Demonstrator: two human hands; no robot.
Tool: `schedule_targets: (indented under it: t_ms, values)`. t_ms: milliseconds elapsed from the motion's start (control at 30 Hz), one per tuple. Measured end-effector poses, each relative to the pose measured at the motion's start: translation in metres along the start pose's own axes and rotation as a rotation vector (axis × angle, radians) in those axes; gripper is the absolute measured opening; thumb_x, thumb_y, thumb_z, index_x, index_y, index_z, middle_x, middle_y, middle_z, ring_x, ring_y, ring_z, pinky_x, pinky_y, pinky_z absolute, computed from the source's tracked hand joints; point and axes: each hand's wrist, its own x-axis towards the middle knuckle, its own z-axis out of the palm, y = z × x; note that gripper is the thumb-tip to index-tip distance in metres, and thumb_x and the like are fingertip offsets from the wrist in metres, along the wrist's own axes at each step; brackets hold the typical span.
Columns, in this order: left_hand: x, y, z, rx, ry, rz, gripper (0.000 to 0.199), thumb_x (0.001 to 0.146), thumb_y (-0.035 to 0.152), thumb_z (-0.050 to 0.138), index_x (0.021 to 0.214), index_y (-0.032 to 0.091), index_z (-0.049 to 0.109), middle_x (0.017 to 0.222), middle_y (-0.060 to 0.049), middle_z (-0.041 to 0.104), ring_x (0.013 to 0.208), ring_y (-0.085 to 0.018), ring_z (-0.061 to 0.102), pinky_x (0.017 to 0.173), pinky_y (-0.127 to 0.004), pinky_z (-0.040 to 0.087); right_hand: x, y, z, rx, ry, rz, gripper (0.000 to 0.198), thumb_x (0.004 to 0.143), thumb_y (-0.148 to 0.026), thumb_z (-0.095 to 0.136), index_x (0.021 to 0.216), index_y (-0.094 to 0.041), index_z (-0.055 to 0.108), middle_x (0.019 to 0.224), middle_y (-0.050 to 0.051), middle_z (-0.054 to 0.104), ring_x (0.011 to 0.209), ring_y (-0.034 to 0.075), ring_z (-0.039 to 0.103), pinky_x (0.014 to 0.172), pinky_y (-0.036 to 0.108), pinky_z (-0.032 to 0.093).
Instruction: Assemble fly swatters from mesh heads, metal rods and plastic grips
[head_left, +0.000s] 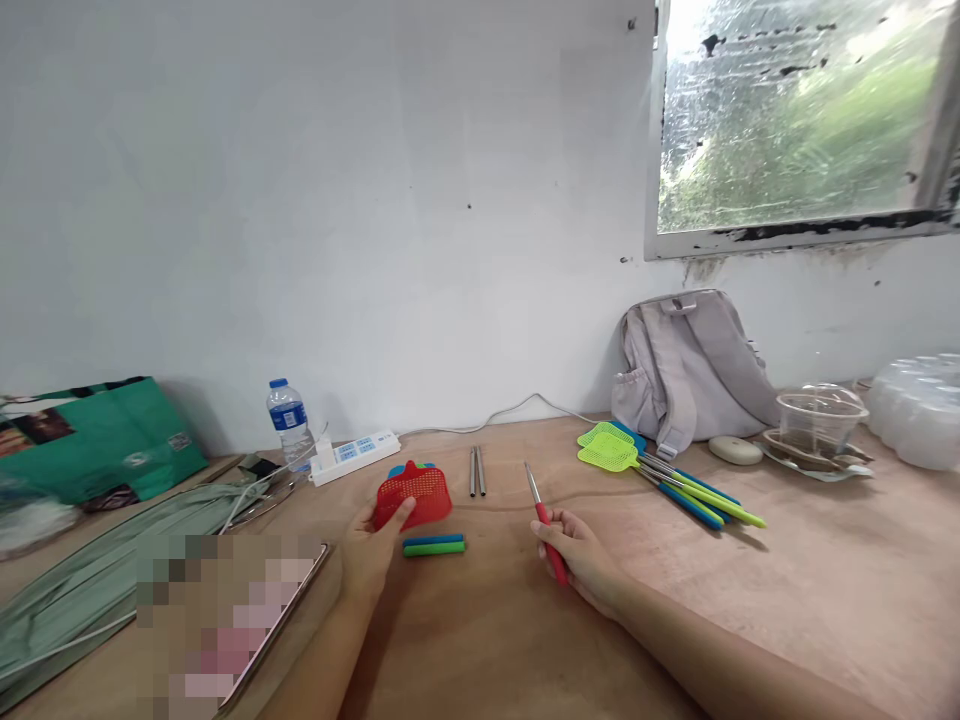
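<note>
My left hand (381, 535) grips a red mesh fly swatter head (420, 497) by its edge, thumb across the front. Edges of a blue and a green piece peek out behind it; whether they lie on the table or in the hand I cannot tell. In my right hand (574, 545) is a fly swatter handle (553, 560) with a red grip and a thin metal rod pointing away from me. Between the hands lie a blue grip (435, 540) and a green grip (436, 549), side by side. Two metal rods (478, 472) rest beyond them.
Green and blue fly swatters (675, 480) lie piled at the right. Behind stand a grey backpack (686, 365) and a clear plastic cup (819, 418). A power strip (356, 456), a water bottle (291, 420), a green bag (112, 440) and a pixelated phone-like object (247, 630) are left.
</note>
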Motion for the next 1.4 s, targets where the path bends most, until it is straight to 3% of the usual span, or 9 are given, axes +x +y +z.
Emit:
schedule_targets:
  t_ms: [100,233,367,467,633,933,1167,1400]
  values:
    - [-0.017,0.014,0.017,-0.268,-0.118,-0.142,0.051,0.05,0.021,0.075,0.095,0.02,0.051,0.081,0.0,0.065,0.071,-0.016,0.063,0.065,-0.031,0.052,0.001,0.001,-0.004,-0.168,-0.037,-0.087,0.041,0.067,-0.055,0.055,0.081,-0.02,0.04,0.054,-0.007,0.05,0.039,0.006,0.036,0.038,0.019,0.026]
    - [-0.031,0.024,0.032,-0.398,-0.164,-0.297,0.05,0.043,0.008,0.073,0.085,0.018,0.047,0.069,0.004,0.064,0.057,-0.012,0.06,0.054,-0.023,0.05,0.002,-0.003,-0.02,-0.437,-0.139,-0.259,0.033,0.08,-0.054,0.038,0.087,-0.022,0.039,0.068,-0.004,0.052,0.043,0.008,0.042,0.043,0.023,0.034]
    - [-0.034,0.025,0.035,-0.464,-0.163,-0.367,0.044,0.042,0.005,0.072,0.081,0.015,0.054,0.073,0.001,0.066,0.064,-0.012,0.062,0.059,-0.022,0.051,0.0,-0.015,-0.039,-0.834,-0.09,-0.456,0.021,0.084,-0.041,0.038,0.09,-0.023,0.046,0.086,0.003,0.056,0.077,0.016,0.053,0.069,0.03,0.039]
    - [-0.033,0.026,0.032,-0.511,-0.162,-0.373,0.036,0.048,0.012,0.074,0.08,0.015,0.059,0.077,-0.001,0.068,0.07,-0.015,0.064,0.065,-0.024,0.051,0.0,-0.024,-0.047,-0.952,-0.046,-0.515,0.019,0.084,-0.038,0.038,0.094,-0.024,0.046,0.09,0.004,0.057,0.08,0.018,0.053,0.07,0.031,0.038]
    - [-0.033,0.029,0.03,-0.508,-0.171,-0.392,0.038,0.056,0.023,0.072,0.092,0.019,0.058,0.081,0.0,0.068,0.071,-0.017,0.064,0.066,-0.031,0.052,-0.002,-0.031,-0.048,-1.001,-0.026,-0.555,0.019,0.083,-0.038,0.041,0.092,-0.024,0.048,0.078,0.001,0.057,0.068,0.016,0.052,0.061,0.027,0.037]
    - [-0.038,0.026,0.035,-0.535,-0.194,-0.443,0.034,0.058,0.023,0.073,0.088,0.02,0.056,0.079,0.002,0.067,0.065,-0.012,0.063,0.065,-0.024,0.052,-0.006,-0.027,-0.042,-1.06,-0.162,-0.568,0.018,0.083,-0.035,0.044,0.092,-0.023,0.054,0.072,0.001,0.058,0.068,0.015,0.053,0.063,0.026,0.038]
    - [-0.036,0.026,0.033,-0.498,-0.163,-0.464,0.031,0.06,0.021,0.07,0.088,0.02,0.057,0.081,0.001,0.067,0.069,-0.015,0.065,0.066,-0.028,0.053,-0.006,-0.025,-0.041,-0.937,-0.143,-0.531,0.021,0.082,-0.038,0.044,0.092,-0.023,0.055,0.08,0.002,0.061,0.073,0.016,0.053,0.066,0.026,0.039]
    - [-0.034,0.023,0.032,-0.462,-0.194,-0.43,0.036,0.058,0.024,0.071,0.09,0.02,0.056,0.082,0.0,0.067,0.07,-0.016,0.065,0.064,-0.028,0.052,-0.007,-0.027,-0.039,-1.002,-0.169,-0.541,0.021,0.083,-0.037,0.043,0.093,-0.024,0.056,0.083,0.002,0.062,0.074,0.016,0.054,0.067,0.027,0.038]
